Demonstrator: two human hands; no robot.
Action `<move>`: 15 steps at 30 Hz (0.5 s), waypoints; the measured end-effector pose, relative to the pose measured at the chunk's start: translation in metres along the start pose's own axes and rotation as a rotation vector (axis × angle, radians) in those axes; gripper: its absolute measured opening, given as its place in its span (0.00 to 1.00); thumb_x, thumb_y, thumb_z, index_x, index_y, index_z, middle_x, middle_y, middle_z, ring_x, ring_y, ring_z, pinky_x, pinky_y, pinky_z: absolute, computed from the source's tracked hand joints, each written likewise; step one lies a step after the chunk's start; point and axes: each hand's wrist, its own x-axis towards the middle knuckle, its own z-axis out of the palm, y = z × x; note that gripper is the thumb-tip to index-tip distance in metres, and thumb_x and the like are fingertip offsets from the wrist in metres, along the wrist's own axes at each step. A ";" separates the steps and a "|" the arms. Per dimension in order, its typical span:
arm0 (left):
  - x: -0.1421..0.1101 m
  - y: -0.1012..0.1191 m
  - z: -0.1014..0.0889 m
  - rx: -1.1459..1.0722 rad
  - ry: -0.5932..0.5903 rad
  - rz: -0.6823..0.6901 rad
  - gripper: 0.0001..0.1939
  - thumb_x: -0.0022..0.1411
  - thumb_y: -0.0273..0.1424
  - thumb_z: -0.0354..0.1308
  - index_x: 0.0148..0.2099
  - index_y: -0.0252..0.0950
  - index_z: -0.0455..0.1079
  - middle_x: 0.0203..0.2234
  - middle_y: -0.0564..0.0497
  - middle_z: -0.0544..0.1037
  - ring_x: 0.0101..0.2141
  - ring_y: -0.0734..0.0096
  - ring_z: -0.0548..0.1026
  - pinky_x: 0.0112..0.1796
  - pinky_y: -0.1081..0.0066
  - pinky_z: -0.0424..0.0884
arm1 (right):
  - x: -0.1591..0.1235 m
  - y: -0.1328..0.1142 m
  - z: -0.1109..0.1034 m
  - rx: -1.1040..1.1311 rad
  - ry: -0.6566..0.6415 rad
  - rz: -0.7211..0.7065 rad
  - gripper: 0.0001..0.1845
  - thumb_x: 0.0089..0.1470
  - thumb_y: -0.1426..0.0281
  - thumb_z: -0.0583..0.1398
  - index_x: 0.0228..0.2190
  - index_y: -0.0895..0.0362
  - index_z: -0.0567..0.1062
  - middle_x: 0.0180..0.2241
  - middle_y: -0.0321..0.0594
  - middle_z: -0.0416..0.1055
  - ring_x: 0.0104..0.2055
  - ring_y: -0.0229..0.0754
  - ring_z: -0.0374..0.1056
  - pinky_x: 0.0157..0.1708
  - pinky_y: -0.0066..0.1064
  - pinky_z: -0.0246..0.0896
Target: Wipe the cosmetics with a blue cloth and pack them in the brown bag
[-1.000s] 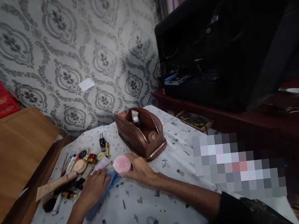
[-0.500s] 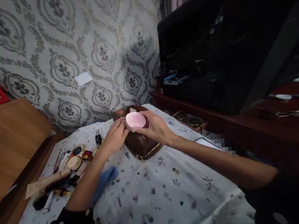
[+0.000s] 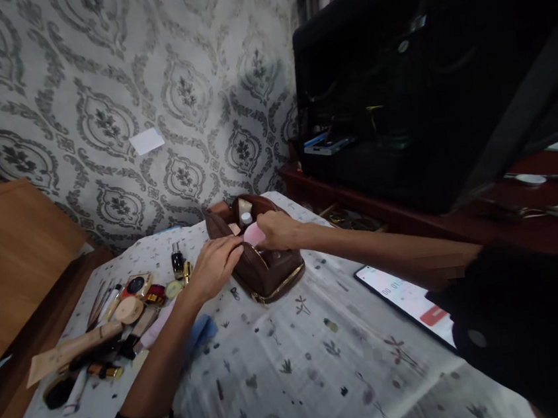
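Note:
The brown cosmetic bag (image 3: 279,277) stands unzipped on the patterned cloth, its gold zipper facing me. At its mouth my right hand (image 3: 277,230) is closed on a shiny pink oval compact (image 3: 253,235), which is partly inside the bag. My left hand (image 3: 218,263) has its fingers closed over the bag's left rim. Deeper in the bag a white-capped container (image 3: 246,219) and a pale tube (image 3: 244,207) show. The tips of my right fingers are hidden.
Several cosmetics lie at the left, among them a round beige compact (image 3: 129,310), a long beige tube (image 3: 75,353) and a dark bottle (image 3: 177,262). A blue cloth (image 3: 203,331) is beside my left forearm. At the right are a lit phone (image 3: 403,299) and a large black screen (image 3: 398,110).
My right hand has lowered the pink compact from above the bag into its opening. My left hand has left the compact and now grips the bag's rim. The view has shifted slightly.

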 end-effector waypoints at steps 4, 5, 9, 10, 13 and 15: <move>0.005 -0.001 -0.004 0.017 -0.041 0.026 0.20 0.73 0.37 0.42 0.54 0.37 0.72 0.52 0.46 0.77 0.53 0.61 0.73 0.54 0.61 0.65 | 0.022 -0.004 0.004 -0.014 -0.169 0.015 0.18 0.40 0.69 0.72 0.36 0.63 0.80 0.36 0.50 0.78 0.40 0.52 0.77 0.40 0.34 0.70; 0.006 -0.002 -0.005 0.020 -0.051 0.032 0.20 0.73 0.37 0.42 0.54 0.38 0.72 0.52 0.47 0.77 0.53 0.62 0.73 0.54 0.62 0.65 | 0.026 -0.005 0.006 -0.016 -0.208 0.021 0.17 0.39 0.70 0.72 0.34 0.63 0.80 0.32 0.49 0.78 0.36 0.51 0.77 0.38 0.33 0.71; 0.009 -0.004 -0.008 0.037 -0.083 0.042 0.20 0.73 0.38 0.42 0.54 0.39 0.72 0.49 0.48 0.79 0.51 0.63 0.74 0.53 0.64 0.65 | 0.036 -0.006 0.017 -0.025 -0.259 0.049 0.17 0.38 0.72 0.72 0.35 0.62 0.81 0.33 0.48 0.79 0.37 0.50 0.78 0.38 0.33 0.72; 0.009 -0.004 -0.008 0.043 -0.093 0.042 0.21 0.73 0.39 0.42 0.54 0.40 0.73 0.48 0.48 0.79 0.50 0.63 0.75 0.53 0.64 0.66 | 0.036 -0.006 0.020 -0.026 -0.253 0.058 0.19 0.38 0.72 0.71 0.37 0.62 0.81 0.35 0.49 0.79 0.40 0.51 0.77 0.41 0.33 0.71; 0.013 -0.004 -0.012 0.049 -0.131 0.053 0.21 0.72 0.39 0.43 0.55 0.40 0.73 0.47 0.48 0.80 0.49 0.62 0.75 0.51 0.65 0.66 | 0.033 -0.007 0.030 -0.020 -0.245 0.079 0.21 0.40 0.73 0.70 0.40 0.63 0.80 0.41 0.54 0.79 0.47 0.54 0.75 0.44 0.35 0.71; 0.016 -0.005 -0.017 0.038 -0.161 0.058 0.21 0.72 0.40 0.44 0.55 0.40 0.73 0.48 0.48 0.80 0.49 0.61 0.75 0.50 0.67 0.67 | 0.029 -0.006 0.036 -0.005 -0.241 0.085 0.19 0.40 0.75 0.69 0.39 0.65 0.80 0.41 0.57 0.78 0.47 0.57 0.75 0.43 0.38 0.71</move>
